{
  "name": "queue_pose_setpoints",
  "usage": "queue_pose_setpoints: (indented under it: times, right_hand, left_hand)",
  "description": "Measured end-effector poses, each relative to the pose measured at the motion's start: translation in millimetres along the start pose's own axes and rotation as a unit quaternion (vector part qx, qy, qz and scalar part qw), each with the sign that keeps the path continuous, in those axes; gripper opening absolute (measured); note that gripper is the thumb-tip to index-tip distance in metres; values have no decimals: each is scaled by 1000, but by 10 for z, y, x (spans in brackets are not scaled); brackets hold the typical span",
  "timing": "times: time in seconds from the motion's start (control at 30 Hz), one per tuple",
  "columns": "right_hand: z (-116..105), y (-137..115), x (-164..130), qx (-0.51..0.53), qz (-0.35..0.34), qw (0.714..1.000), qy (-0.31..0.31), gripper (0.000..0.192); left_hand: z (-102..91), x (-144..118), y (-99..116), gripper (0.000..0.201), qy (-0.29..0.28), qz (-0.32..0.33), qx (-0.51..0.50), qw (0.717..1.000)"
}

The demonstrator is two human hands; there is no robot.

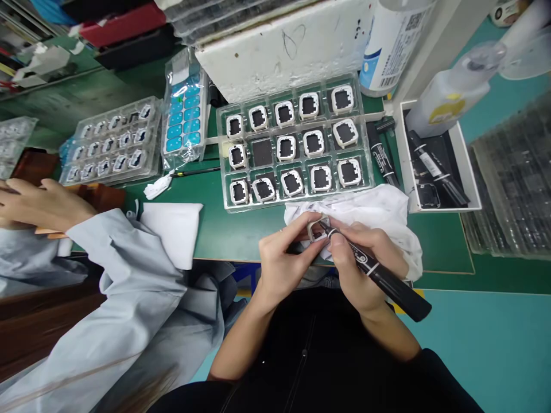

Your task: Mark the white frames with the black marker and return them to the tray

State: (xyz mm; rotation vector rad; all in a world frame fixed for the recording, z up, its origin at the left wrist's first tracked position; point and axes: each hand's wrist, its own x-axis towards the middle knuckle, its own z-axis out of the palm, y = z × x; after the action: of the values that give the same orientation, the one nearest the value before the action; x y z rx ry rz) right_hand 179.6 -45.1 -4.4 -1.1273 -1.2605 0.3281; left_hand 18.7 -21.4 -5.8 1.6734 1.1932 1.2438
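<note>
My left hand (286, 258) pinches a small white watch-case frame (313, 229) between thumb and fingers, just above the table's front edge. In my right hand (359, 264) is a black marker pen (387, 281), held like a pencil with its thin tip at the frame's inner edge. Fingers partly hide the frame. Beyond my hands lies a clear plastic tray (297, 201) of similar white frames set in compartments; one compartment in its middle row holds no frame. A crumpled white cloth (374, 203) lies under and behind my right hand.
Right of the tray are another marker (381, 158) and a white box (471, 183) with markers inside. Bottles (447, 94) stand behind. At left, a co-worker's hands (47, 203) and grey sleeve (124, 275) are near a second tray (112, 143), a folded white cloth (172, 229) and a thin brush-like tool (196, 171).
</note>
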Motion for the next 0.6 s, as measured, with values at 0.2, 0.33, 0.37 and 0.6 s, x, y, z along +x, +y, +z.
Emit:
queue_pose_setpoints:
  times: [0.2,0.33,0.37,0.6]
  right_hand:
    - [-2,-42,42,-17,-9,1000,-5,19]
    - [-20,-56,49,-51,-24,998,-35,18]
    - [-25,-54,43,-60,-24,997,-39,17]
    - [-55,-38,12,-79,-15,996,-42,13]
  left_hand:
    - [-9,-5,-14,41,-2,9,34,999]
    - [-14,-17,-31,38,-3,-10,49,999]
    - [-15,-23,-35,38,-3,-18,51,999]
    - [-13,-37,-50,39,-6,-28,42,999]
